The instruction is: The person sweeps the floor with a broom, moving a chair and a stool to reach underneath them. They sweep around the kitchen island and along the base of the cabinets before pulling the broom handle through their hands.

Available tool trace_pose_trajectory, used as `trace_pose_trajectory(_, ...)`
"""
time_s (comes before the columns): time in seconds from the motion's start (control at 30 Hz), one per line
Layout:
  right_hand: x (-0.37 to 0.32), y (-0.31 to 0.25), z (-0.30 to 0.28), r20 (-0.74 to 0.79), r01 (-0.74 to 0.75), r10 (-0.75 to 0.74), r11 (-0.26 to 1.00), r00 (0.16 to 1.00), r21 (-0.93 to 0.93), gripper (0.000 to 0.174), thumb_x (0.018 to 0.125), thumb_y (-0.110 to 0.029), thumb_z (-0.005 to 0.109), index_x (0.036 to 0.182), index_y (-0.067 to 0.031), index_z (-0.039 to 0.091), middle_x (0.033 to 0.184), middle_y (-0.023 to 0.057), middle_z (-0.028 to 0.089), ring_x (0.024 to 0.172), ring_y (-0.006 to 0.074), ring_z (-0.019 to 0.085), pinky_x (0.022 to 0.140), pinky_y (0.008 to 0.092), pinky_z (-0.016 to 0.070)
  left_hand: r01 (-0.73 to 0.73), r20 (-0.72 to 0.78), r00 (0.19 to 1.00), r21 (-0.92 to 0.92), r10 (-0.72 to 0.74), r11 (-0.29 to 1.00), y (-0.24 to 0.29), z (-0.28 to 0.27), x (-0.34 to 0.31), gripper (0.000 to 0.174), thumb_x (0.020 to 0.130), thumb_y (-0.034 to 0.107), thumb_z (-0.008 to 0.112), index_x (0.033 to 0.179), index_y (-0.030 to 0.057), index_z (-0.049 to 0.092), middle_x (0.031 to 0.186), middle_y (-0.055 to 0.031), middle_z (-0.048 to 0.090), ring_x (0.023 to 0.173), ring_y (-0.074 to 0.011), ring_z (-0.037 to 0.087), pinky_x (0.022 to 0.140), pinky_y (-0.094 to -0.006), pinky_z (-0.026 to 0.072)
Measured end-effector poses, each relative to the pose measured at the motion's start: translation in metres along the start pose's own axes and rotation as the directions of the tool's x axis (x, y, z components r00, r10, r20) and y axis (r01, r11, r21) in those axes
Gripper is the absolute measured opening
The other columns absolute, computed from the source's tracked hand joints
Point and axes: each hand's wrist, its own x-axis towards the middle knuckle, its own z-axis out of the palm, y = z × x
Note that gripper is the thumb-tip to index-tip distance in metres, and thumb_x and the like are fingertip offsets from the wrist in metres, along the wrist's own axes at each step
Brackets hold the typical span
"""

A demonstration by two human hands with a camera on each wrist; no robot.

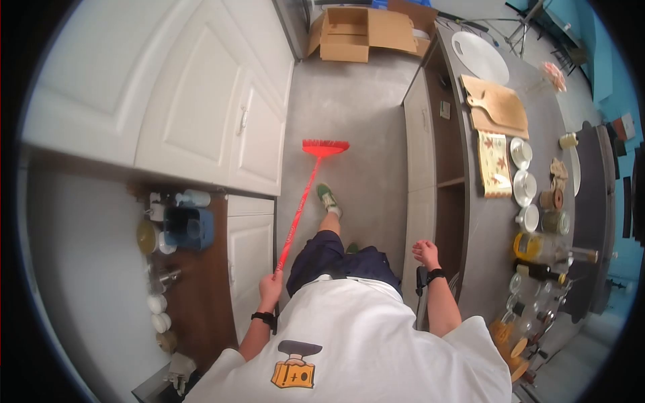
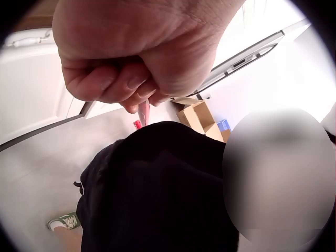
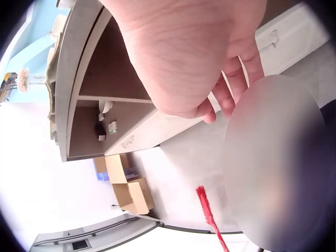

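A red broom (image 1: 295, 218) slants forward from my left side, its bristle head (image 1: 325, 147) at the grey floor ahead of my feet. My left hand (image 1: 270, 289) grips the upper end of its handle. In the left wrist view the curled fingers (image 2: 113, 84) wrap the handle, which is mostly hidden below them. My right hand (image 1: 425, 253) hangs beside the counter on the right, holding nothing. The right wrist view shows its fingers (image 3: 236, 84) loosely extended and spread apart, and the broom (image 3: 206, 207) lies well beyond them.
White cabinets (image 1: 195, 114) line the left. A grey counter (image 1: 480, 228) on the right bears cutting boards (image 1: 497, 107), cups and bottles. Open cardboard boxes (image 1: 345, 33) stand at the aisle's far end. A black-topped pole (image 1: 422, 279) is near my right forearm.
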Motion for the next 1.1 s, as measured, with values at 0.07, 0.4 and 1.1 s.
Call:
trace_pose_trajectory(0.07, 0.019, -0.013, 0.010, 0.011, -0.072, 0.073, 0.996, 0.997, -0.048, 0.016, 0.100, -0.024, 0.050, 0.106, -0.0120, 0.059, 0.101, 0.0061, 0.070, 0.088, 0.0200, 0.068, 0.071, 0.0360, 0.0540, -0.023, -0.015, 1.000, -0.026, 0.022, 0.999, 0.023, 0.002, 0.037, 0.053, 0.092, 0.049, 0.057, 0.074, -0.0003, 0.068, 0.065, -0.0198, 0.063, 0.063, -0.0351, 0.065, 0.060, -0.0458, 0.0469)
trace_pose_trajectory(0.4, 0.064, -0.088, 0.046, 0.036, -0.304, 0.318, 0.929, 0.947, -0.209, 0.023, 0.101, -0.024, 0.047, 0.107, -0.0073, 0.061, 0.095, 0.0092, 0.068, 0.078, 0.0246, 0.067, 0.066, 0.0391, 0.0551, -0.118, -0.020, 0.993, -0.028, 0.118, 0.993, 0.189, -0.004, 0.276, 0.063, 0.094, 0.057, 0.053, 0.068, 0.0017, 0.068, 0.058, -0.0175, 0.061, 0.057, -0.0335, 0.063, 0.057, -0.0456, 0.0454)
trace_pose_trajectory(1.1, 0.236, -0.370, 0.086, 0.067, -0.277, 0.330, 0.873, 0.942, -0.401, 0.028, 0.102, -0.033, 0.050, 0.114, -0.0113, 0.062, 0.109, 0.0077, 0.068, 0.096, 0.0242, 0.067, 0.080, 0.0411, 0.0537, 0.330, 0.415, 0.894, -0.360, -0.167, 0.873, 0.481, 0.003, 0.587, 0.040, 0.098, 0.043, 0.053, 0.090, 0.0047, 0.057, 0.064, -0.0012, 0.051, 0.048, -0.0140, 0.047, 0.041, -0.0316, 0.0380)
